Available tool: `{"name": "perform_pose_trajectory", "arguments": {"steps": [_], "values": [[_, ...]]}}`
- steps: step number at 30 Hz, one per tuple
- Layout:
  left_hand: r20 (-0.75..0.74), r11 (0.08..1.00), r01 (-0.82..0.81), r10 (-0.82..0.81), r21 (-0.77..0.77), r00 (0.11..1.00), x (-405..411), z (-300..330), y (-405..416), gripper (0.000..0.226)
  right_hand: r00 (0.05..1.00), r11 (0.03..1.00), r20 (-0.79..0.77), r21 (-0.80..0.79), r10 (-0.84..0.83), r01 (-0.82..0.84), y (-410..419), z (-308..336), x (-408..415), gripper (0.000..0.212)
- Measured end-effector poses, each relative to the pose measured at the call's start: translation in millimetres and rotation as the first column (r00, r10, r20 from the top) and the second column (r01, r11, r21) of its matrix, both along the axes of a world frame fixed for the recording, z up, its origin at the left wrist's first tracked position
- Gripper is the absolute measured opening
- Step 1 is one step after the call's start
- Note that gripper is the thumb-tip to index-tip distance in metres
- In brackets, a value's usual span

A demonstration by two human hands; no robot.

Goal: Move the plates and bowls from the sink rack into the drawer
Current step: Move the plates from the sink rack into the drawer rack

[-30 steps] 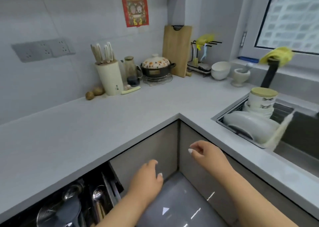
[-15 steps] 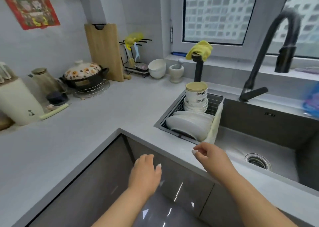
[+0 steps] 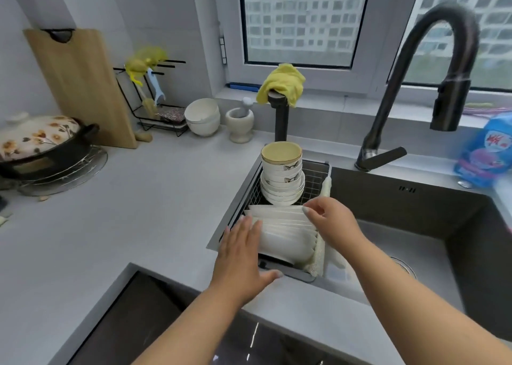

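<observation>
Both hands have come up from the cabinet front to the sink rack [image 3: 313,174], centre frame. Left hand [image 3: 241,259]: fingers straight, flat against the near face of the upright plates [image 3: 285,231]. Right hand [image 3: 332,223]: fingertips pinching the rear plates' top edge. Stacked bowls [image 3: 282,179] stand just behind.

Grey L-shaped worktop [image 3: 124,226] met pale tiled walls [image 3: 155,12]. Two windows [image 3: 302,21] above the rear edge admitted daylight. Dark glossy cabinet fronts [image 3: 155,323] stood below.

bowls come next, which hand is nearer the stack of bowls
Right. The right hand is at the plates' far edge, just below the stack of bowls; the left hand is nearer the camera.
</observation>
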State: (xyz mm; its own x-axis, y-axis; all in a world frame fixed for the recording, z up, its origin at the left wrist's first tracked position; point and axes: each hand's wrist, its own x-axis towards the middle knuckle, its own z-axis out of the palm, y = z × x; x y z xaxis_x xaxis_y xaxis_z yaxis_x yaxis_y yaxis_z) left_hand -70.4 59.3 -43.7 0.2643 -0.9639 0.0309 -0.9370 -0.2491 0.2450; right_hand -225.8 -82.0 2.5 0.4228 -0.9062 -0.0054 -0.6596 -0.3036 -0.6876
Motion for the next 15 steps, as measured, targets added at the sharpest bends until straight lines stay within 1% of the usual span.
{"name": "perform_pose_trajectory", "arguments": {"steps": [5,7,10,15], "values": [[-0.025,0.987,0.146,-0.144,0.071,0.989,17.0,2.0,-45.2,0.117,0.989,0.993,-0.119,0.080,0.090,-0.081,-45.5,-18.4,22.7,0.022],[-0.043,0.978,0.182,-0.178,0.105,0.983,22.7,0.3,-56.3,0.117,0.978,0.983,-0.156,0.146,0.136,-0.113,-57.2,-23.4,27.3,0.019],[-0.056,0.970,0.214,-0.209,0.119,0.976,29.2,-3.0,-66.0,0.112,0.968,0.959,-0.170,0.247,0.184,-0.139,-71.6,-29.2,30.6,0.014],[-0.068,0.967,0.231,-0.225,0.104,0.972,29.4,-5.4,-70.4,0.109,0.955,0.933,-0.176,0.316,0.238,-0.174,-84.9,-37.7,32.6,0.011]]}}
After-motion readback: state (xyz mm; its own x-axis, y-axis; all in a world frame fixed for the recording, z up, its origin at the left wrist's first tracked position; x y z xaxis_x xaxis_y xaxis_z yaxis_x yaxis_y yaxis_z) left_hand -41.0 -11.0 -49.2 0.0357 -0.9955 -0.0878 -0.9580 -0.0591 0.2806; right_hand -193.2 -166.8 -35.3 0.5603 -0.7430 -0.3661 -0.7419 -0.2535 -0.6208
